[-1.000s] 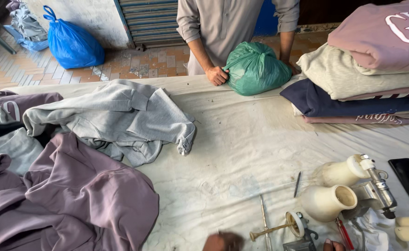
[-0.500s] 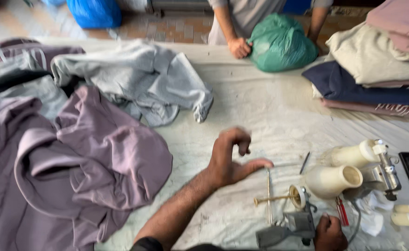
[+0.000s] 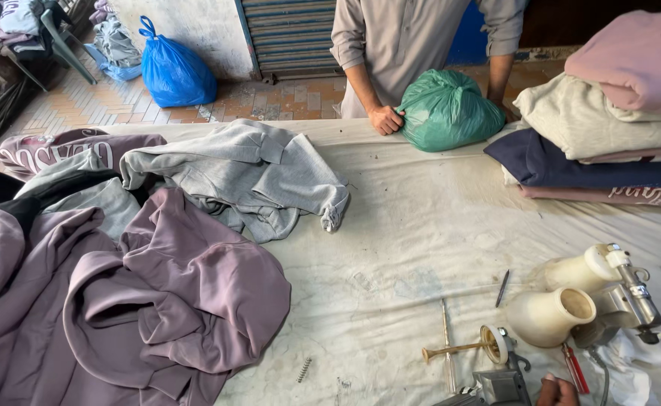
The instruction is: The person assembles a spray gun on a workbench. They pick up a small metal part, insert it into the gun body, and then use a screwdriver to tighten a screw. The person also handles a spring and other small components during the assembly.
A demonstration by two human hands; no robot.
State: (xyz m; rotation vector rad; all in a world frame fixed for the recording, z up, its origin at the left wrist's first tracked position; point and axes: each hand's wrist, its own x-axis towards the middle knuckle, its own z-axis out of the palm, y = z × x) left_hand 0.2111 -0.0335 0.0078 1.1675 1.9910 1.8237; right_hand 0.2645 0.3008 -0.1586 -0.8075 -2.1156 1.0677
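Only the knuckles of my right hand (image 3: pixel 558 391) show at the bottom edge. They sit beside a grey metal machine part (image 3: pixel 500 385) and a red-handled tool (image 3: pixel 573 367), and its grip is hidden. My left hand is out of the picture. Just ahead lie a brass funnel-shaped piece (image 3: pixel 466 347), a thin metal rod (image 3: pixel 445 342) and two cream plastic spools (image 3: pixel 550 316). A mauve hoodie (image 3: pixel 157 301) is crumpled at the left. Behind it lies a grey hoodie (image 3: pixel 248 177).
Across the cloth-covered table (image 3: pixel 421 225) another person's hand (image 3: pixel 385 119) holds a green plastic bag (image 3: pixel 448 111). Folded sweatshirts (image 3: pixel 609 135) are stacked at the right. A small spring (image 3: pixel 304 369) and a dark pen (image 3: pixel 502 288) lie loose. A blue bag (image 3: pixel 174 74) stands on the floor behind.
My left arm, stretched over the table half a second ago, has pulled back out of sight. The camera has tilted up, showing more of the far side.
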